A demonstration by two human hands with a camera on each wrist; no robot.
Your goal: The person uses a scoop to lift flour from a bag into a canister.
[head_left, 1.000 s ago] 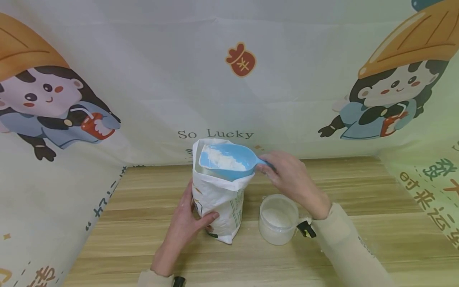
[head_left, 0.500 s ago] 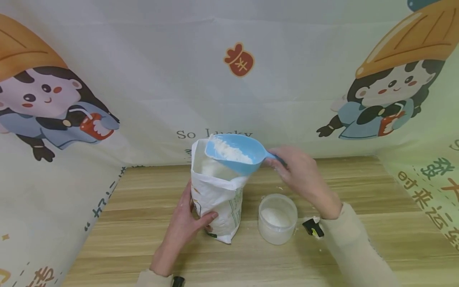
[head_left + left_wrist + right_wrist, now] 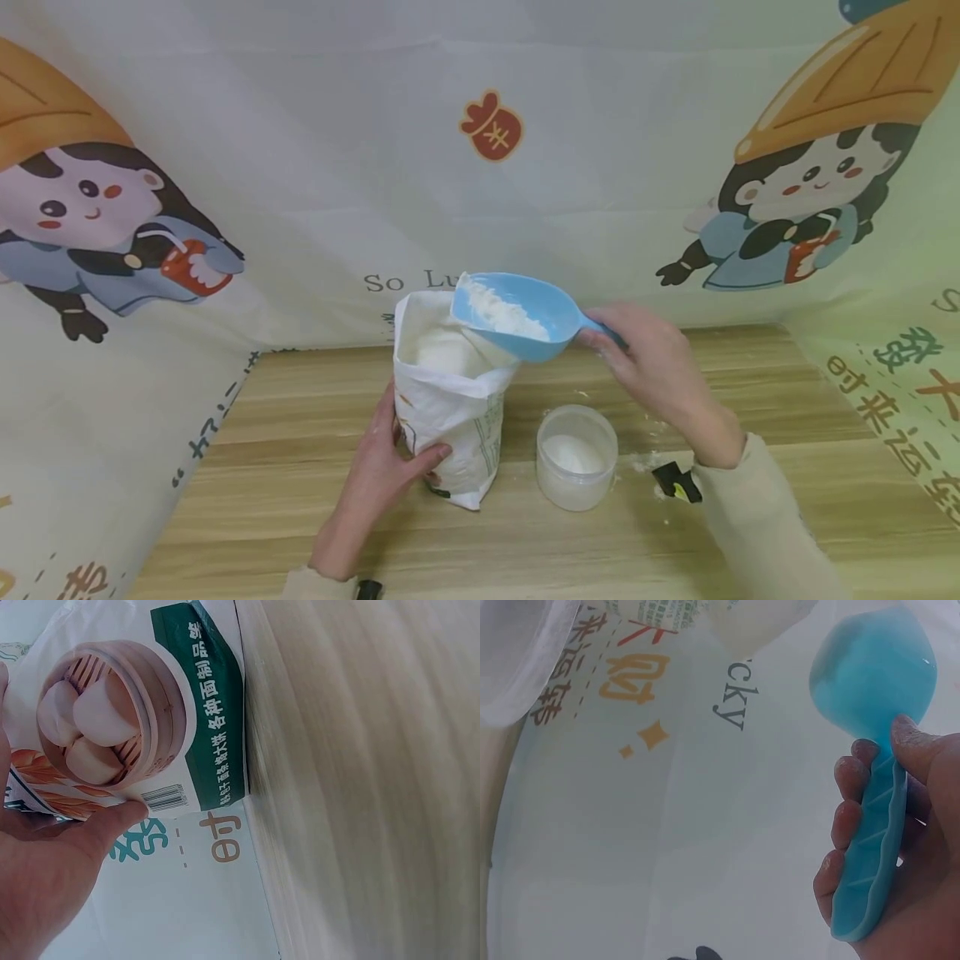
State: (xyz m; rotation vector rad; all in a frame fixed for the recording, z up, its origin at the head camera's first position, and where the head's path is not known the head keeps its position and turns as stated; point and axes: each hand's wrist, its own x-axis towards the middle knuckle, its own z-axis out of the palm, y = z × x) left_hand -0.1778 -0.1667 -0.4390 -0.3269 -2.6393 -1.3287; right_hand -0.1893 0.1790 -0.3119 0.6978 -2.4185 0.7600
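Observation:
My right hand (image 3: 652, 362) grips the handle of a blue scoop (image 3: 558, 312), its fingers wrapped round the ribbed handle in the right wrist view. White powder (image 3: 502, 315) lies in the scoop, which hovers above the right side of an open white bag (image 3: 457, 417). More white powder shows inside the bag's mouth. Around the bag's lower left side my left hand (image 3: 378, 471) holds it upright, thumb across the front. Steamed buns and a green band are printed on the bag (image 3: 199, 712) in the left wrist view. A clear round jar (image 3: 576, 483) with white powder inside stands right of the bag.
The wooden table (image 3: 285, 467) carries specks of spilled powder (image 3: 645, 462) right of the jar. A printed cloth (image 3: 337, 167) rises behind and along both sides. A black clip-like piece (image 3: 678, 483) sits by the right sleeve.
My right hand has raised the loaded scoop out of the bag's mouth and moved it rightward. My left hand keeps its hold on the bag.

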